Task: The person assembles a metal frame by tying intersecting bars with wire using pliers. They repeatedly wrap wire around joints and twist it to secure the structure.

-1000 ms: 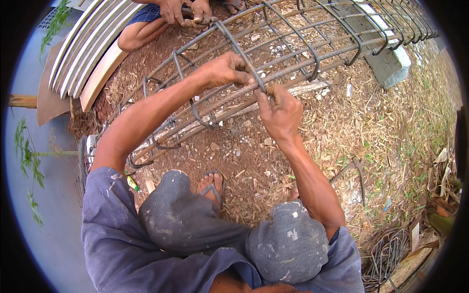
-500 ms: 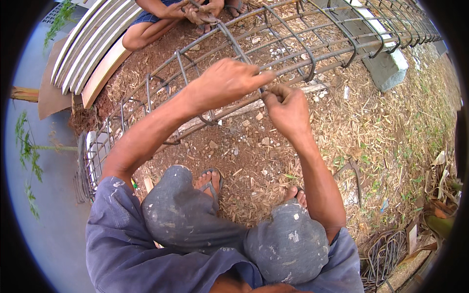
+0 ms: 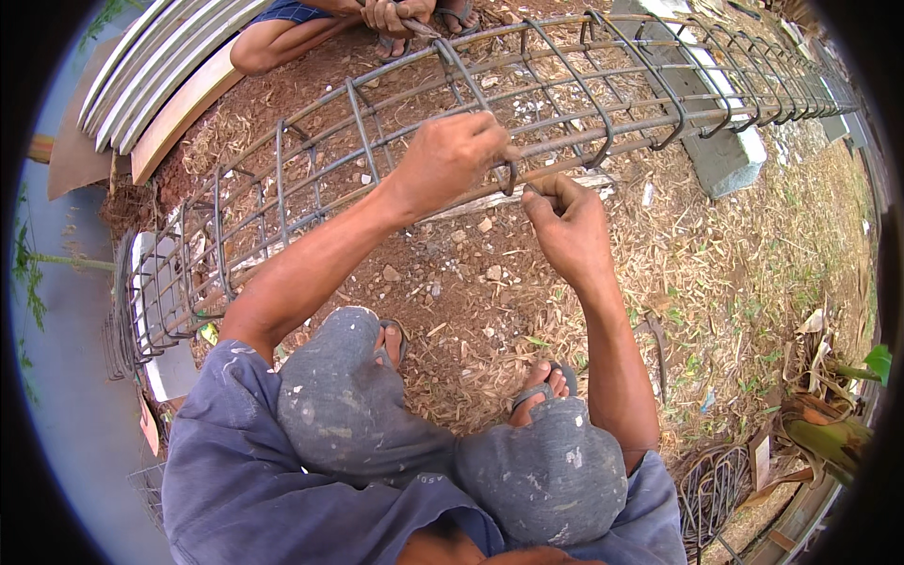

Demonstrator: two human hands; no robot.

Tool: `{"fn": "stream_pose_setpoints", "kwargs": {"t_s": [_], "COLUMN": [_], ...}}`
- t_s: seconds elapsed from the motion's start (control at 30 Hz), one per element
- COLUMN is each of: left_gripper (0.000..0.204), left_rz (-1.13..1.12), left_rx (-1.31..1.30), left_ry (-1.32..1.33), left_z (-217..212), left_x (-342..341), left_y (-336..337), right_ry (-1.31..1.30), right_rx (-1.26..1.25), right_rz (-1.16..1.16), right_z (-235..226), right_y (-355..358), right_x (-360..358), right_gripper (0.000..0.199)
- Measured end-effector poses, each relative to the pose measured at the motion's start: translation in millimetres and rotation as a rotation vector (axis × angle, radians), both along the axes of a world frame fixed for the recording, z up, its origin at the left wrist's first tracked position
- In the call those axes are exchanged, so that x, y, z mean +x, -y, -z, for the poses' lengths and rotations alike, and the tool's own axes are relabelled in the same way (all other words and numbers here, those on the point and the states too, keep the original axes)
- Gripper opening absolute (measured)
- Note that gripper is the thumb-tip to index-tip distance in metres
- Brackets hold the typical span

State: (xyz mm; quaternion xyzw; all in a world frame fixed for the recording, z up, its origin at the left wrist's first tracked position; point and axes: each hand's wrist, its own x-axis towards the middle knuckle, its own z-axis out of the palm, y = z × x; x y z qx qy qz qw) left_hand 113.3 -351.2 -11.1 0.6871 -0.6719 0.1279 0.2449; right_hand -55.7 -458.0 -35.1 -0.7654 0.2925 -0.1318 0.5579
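A long rebar cage (image 3: 358, 122) of lengthwise bars and bent square stirrups stretches across in front of me. My left hand (image 3: 454, 155) is closed around a steel stirrup near the cage's closer side, its fingertips partly hidden. The stirrup's lower bend (image 3: 511, 179) shows just beyond my fingers. My right hand (image 3: 570, 221) is just right of that bend, below the near bar, thumb and fingers pinched together. Whatever lies in that pinch is too small to make out.
Across the cage, another person's hands (image 3: 397, 13) hold a rod-like tool at its far bar. A concrete block (image 3: 725, 160) sits under the cage at right. Pale curved boards (image 3: 160, 80) are stacked at far left. Bent steel pieces (image 3: 711, 490) lie at lower right.
My left index finger, earlier stretched out, has curled in. My right hand has drawn slightly right and down, away from the left. The view has shifted a little.
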Motion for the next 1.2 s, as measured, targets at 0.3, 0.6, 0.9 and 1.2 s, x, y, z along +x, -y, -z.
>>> {"fn": "stream_pose_setpoints", "kwargs": {"t_s": [0.3,0.6,0.9,1.2], "left_gripper": [0.014,0.051,0.040,0.040], "left_rz": [0.096,-0.149,-0.379,-0.294], "left_rx": [0.242,-0.037,-0.118,-0.064], "left_ry": [0.013,-0.516,-0.924,-0.885], "left_z": [-17.5,3.7,-2.0,4.9], "left_x": [2.2,-23.9,-33.3,-32.1], "left_y": [15.4,-6.4,4.7,2.7], "right_ry": [0.120,-0.051,-0.404,-0.387], "right_rx": [-0.053,-0.750,-1.356,-0.129], "right_rz": [0.053,-0.255,-0.533,-0.442], "right_z": [-11.1,-57.7,-87.5,-72.7], "right_y": [-9.2,-3.9,34.6,11.2], "right_x": [7.0,-7.4,61.2,-6.4], "right_gripper": [0.017,0.010,0.012,0.035]}}
